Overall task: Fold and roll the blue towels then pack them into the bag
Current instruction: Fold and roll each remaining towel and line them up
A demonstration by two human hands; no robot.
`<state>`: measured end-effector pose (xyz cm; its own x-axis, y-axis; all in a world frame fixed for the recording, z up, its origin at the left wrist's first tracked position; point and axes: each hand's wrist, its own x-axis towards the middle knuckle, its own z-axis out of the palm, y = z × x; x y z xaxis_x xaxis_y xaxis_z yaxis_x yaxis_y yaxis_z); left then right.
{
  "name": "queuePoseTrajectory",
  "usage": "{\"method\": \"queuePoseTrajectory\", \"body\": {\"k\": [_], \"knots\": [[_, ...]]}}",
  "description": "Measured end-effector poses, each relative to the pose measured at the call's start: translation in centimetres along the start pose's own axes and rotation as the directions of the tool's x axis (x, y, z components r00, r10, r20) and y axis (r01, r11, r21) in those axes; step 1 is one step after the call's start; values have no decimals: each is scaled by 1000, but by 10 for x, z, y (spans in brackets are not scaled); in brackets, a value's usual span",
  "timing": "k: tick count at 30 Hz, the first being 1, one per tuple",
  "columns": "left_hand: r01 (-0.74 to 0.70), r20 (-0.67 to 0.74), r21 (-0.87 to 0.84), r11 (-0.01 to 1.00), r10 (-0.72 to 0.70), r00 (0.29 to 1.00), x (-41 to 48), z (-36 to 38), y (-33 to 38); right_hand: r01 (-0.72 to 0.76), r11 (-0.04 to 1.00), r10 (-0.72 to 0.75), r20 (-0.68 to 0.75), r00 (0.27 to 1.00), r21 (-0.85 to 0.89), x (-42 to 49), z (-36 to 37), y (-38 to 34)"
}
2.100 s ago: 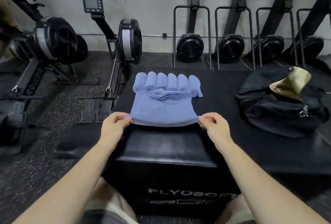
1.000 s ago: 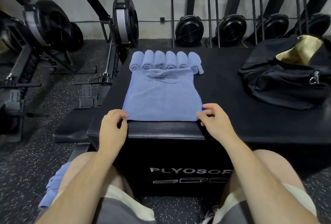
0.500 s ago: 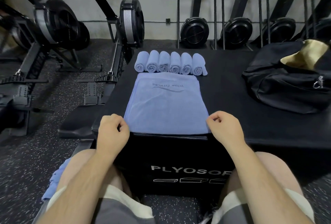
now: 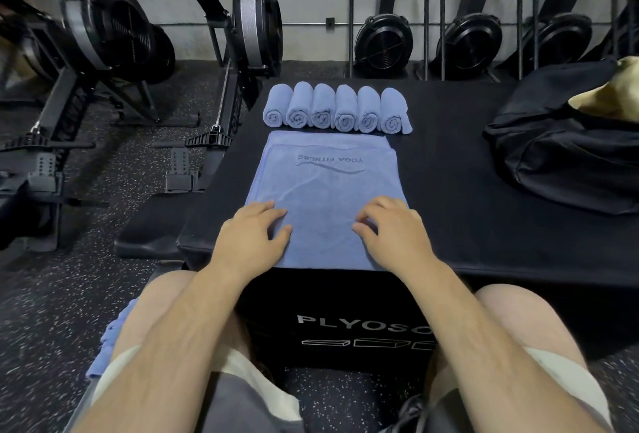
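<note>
Towel [image 4: 325, 190] lies flat and folded on the black surface [image 4: 449, 225], near edge at the box rim, both hands on its near end. Left hand [image 4: 254, 237] rests palm down, fingers spread and relaxed, holding nothing; right hand [image 4: 392, 232] also on the cloth, fingers loosely bent with tips pressing, no pinch visible. Looks like smoothing before a roll. Just beyond the towel, six rolled towels [image 4: 337, 109] sit side by side, so those are done. Far right of the right hand, black bag [image 4: 560, 156] sits open; no blue towels visible in it. Left: roll this one, pack all. More blue cloth [image 4: 110, 339] by the left thigh, probably unfolded towels.
</note>
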<state>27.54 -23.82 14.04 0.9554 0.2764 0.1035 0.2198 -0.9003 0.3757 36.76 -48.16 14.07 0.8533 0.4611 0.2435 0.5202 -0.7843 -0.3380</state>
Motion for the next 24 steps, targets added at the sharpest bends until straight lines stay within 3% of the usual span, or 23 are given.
{"method": "queuePoseTrajectory", "body": {"k": [5, 9, 11, 15, 18, 24], "knots": [[23, -14, 69, 997, -22, 1000, 0, -9, 7, -25, 994, 27, 12, 1000, -104, 0, -4, -10], [41, -160, 148, 988, -17, 987, -4, -8, 12, -61, 975, 81, 87, 993, -214, -13, -21, -10], [20, -201, 119, 993, 4, 980, 0, -4, 13, -67, 984, 81, 77, 994, -168, -12, -25, -12], [-42, -129, 41, 998, 47, 990, 27, -2, 22, 3, 998, 4, 122, 993, -59, 9, -16, -21], [-27, -43, 121, 992, 33, 999, 38, 3, 20, 1, 996, 17, 204, 979, -90, 12, -6, -21], [41, -125, 89, 995, -29, 992, 58, 11, 17, -25, 986, 51, 159, 986, -163, 40, 4, -32]]}}
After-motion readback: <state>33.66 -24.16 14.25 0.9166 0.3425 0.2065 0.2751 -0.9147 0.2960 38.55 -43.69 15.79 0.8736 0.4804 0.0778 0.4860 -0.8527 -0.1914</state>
